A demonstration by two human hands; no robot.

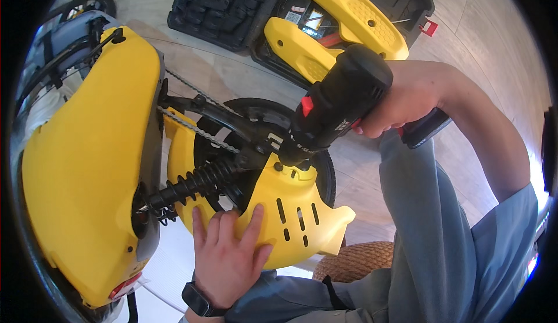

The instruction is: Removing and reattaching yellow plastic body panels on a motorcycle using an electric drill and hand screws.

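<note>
My right hand (pixel 401 99) is closed round the handle of a black cordless drill (pixel 337 102) with a red switch. The drill's nose points down at the upper edge of a yellow slotted fender (pixel 299 224), where the hub side meets it; the bit's tip is hidden. My left hand (pixel 226 259) lies with fingers spread on the fender's lower left part, holding nothing. Behind the fender stands a black-tyred wheel (pixel 261 105). A black coil-spring shock absorber (pixel 200 183) and a chain (pixel 197 131) run from it toward the large yellow body panel (pixel 87 166).
Beyond the wheel, an open black tool case (pixel 218 12) lies on the wood-look floor (pixel 482 38). Two yellow covers (pixel 349 9) rest across it. A woven round seat (pixel 360 256) is below me. Part of another wheeled frame (pixel 87 3) stands at the far left.
</note>
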